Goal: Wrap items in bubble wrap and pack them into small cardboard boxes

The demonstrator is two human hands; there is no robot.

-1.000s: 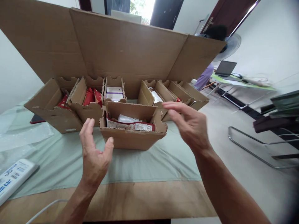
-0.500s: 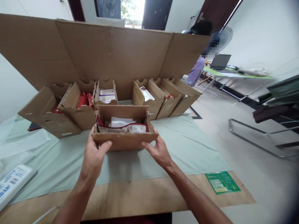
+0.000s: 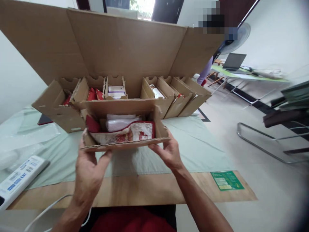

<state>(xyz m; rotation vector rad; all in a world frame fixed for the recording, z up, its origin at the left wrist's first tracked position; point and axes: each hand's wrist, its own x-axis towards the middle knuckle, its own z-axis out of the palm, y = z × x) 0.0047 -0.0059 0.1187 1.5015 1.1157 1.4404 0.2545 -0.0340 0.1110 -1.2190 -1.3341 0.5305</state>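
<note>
The left hand curled around the left end of the small brown cardboard tray, held tilted above the green cloth before the big carton, showing 1 red-and-white packet with unreadable print and 1 clear bag, while the right hand gripped its right end, fingertips hidden underneath.
</note>
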